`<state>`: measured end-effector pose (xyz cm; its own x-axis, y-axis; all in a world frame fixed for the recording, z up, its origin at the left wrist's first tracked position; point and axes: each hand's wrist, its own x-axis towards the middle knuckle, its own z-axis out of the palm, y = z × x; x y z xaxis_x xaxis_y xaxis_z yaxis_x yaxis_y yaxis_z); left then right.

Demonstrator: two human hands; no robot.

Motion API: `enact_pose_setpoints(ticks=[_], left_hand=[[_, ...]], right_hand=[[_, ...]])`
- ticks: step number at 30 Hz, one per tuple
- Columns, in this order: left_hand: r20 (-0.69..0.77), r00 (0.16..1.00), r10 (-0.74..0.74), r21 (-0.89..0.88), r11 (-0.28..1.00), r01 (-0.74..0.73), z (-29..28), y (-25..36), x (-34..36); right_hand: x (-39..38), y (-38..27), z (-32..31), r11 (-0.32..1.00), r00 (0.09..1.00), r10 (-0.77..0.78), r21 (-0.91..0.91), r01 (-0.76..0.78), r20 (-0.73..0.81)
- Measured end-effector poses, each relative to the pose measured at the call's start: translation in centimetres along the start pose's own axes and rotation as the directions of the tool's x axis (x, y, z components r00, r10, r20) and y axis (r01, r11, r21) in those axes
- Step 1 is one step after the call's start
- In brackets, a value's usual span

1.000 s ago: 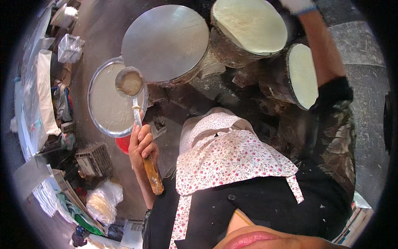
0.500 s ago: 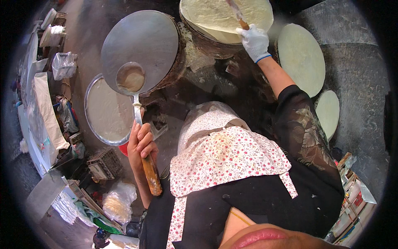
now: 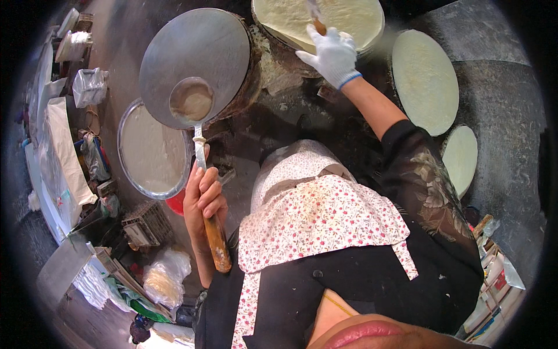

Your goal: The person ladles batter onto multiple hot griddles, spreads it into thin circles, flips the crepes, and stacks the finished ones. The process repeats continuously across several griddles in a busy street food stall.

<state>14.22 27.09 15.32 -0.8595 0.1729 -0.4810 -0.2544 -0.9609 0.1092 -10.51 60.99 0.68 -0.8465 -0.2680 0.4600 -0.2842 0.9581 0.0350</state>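
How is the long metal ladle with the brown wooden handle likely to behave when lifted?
The ladle will probably stay stiff, given its straight metal shank. It may feel bowl-heavy and spill if tipped, as a pale, wet-looking mixture shows in its round bowl. Its stained handle could be slightly slick.

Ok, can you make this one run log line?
left hand: holds ladle over grey griddle | gloved right hand: holds wooden-handled tool over pale round layer | nearby: basin of pale mixture

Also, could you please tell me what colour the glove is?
The glove is white with a blue wrist edge, clearest in the head view.
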Motion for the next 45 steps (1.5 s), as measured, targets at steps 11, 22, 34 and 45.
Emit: enact_pose_setpoints(ticks=[11, 22, 34, 45], left_hand=[[-0.076, 0.997, -0.007, 0.018, 1.0, 0.009, 1.3, -1.0, -0.4], [-0.095, 0.995, 0.016, 0.07, 0.998, -0.01, 2.6, -1.5, 0.5], [0.102, 0.961, -0.256, 0.256, 0.94, 0.223, 3.3, 4.8, 3.7], [-0.054, 0.628, -0.776, 0.673, 0.437, 0.597, 8.3, 0.1, 9.6]], right_hand=[[0.3, 1.7, 2.7, 0.996, 0.996, 0.009, -0.086, -0.002, 0.084], [1.7, 8.2, -2.2, 0.993, 0.998, 0.038, 0.11, -0.032, -0.059], [-12.0, -0.7, -16.3, 0.958, 0.934, 0.249, 0.206, -0.199, -0.256], [-36.9, -19.1, -21.6, 0.41, 0.386, 0.889, -0.055, -0.91, 0.246]])
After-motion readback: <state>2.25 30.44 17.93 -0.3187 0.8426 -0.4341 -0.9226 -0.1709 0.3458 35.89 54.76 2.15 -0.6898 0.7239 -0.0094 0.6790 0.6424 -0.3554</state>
